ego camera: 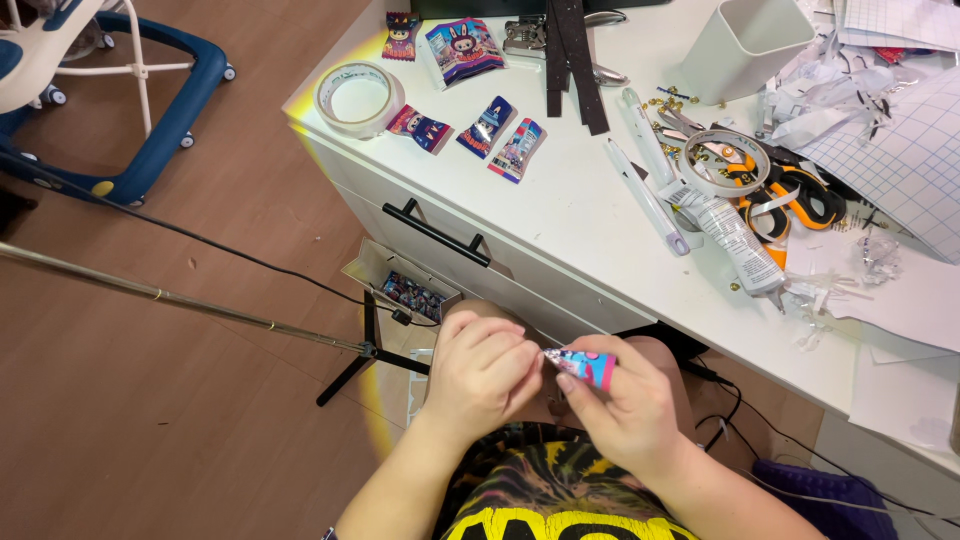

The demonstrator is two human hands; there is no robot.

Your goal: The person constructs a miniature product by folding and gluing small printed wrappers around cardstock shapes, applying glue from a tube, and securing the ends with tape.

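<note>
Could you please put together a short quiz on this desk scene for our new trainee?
1. True or false: both hands are on the small pink and blue packet.
2. What lies nearest the desk's left corner: A) the orange-handled scissors, B) the big roll of clear tape, C) the white bin?
3. How many small packets lie in a row just right of that tape roll?

Key
1. True: the right hand grips it and the left hand fingers pinch its end, above the lap.
2. B.
3. Three.
</note>
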